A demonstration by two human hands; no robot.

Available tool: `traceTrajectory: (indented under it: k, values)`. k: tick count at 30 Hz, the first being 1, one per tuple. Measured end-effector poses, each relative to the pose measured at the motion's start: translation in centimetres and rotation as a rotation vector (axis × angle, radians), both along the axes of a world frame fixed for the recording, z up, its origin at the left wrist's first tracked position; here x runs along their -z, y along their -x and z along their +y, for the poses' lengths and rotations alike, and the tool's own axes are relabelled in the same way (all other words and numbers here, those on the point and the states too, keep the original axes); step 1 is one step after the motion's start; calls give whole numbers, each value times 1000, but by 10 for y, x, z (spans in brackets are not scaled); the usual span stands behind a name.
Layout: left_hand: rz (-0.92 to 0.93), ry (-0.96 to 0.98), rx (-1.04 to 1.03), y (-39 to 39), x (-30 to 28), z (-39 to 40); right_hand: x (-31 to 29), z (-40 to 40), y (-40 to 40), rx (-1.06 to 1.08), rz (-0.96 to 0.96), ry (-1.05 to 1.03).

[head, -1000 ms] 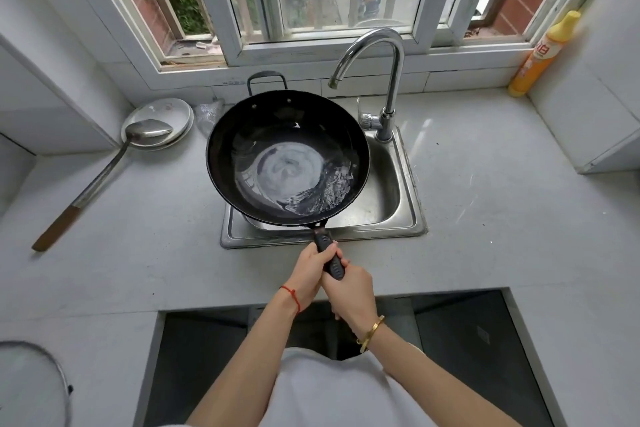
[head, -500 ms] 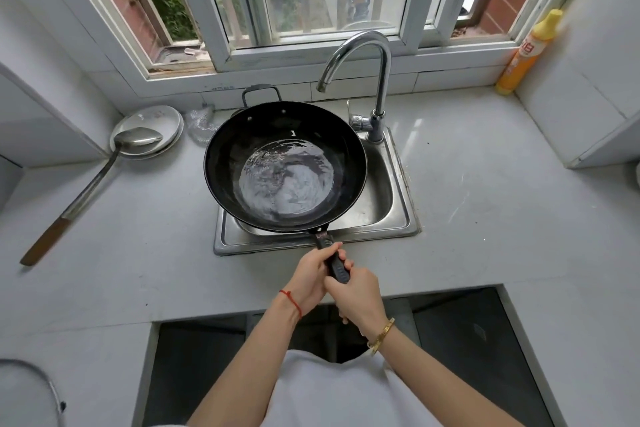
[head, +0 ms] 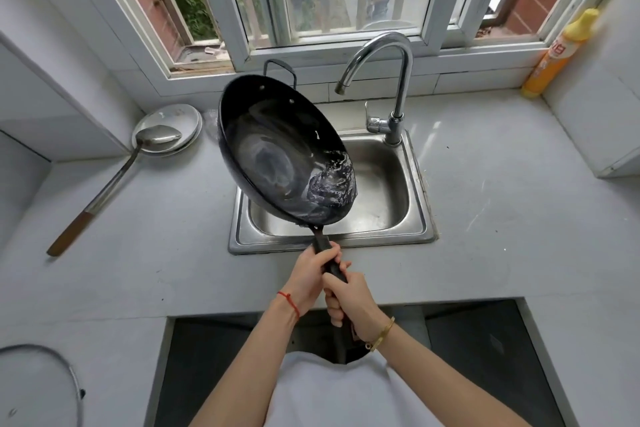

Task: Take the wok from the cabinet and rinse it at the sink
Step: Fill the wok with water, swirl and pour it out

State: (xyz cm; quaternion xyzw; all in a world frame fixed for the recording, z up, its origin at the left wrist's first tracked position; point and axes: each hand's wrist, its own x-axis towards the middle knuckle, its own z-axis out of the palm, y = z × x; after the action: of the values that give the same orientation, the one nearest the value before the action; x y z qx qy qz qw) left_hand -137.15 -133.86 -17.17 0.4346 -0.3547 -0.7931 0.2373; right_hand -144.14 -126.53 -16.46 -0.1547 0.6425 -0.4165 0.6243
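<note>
Black wok (head: pixel 277 156) tilts over the sink (head: pixel 391 191), water pooled at its 4 o'clock rim — both hands' fingers (head: pixel 332 302) wrap its handle; rinsing looks nearly done, pouring out remains.

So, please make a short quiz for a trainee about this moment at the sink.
1. True or false: the wok lies flat in the sink.
2. Where is the water in the wok? A. lower right edge B. middle C. none
3. Which hand grips the handle nearer the wok?

Key:
1. False; it is held tilted above the sink.
2. A; it gathers at the low edge, over the sink.
3. The left hand; the right hand grips just behind it.
</note>
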Motion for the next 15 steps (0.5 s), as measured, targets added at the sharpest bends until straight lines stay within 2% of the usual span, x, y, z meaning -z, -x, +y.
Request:
traceTrajectory:
  k: [6, 15]
  values:
    - [-161, 118, -69, 1, -5, 1, -1, -8, -2, 12, -232, -23]
    - [-186, 137, -81, -5, -21, -6, -2, -20, -5, -48, -461, 26]
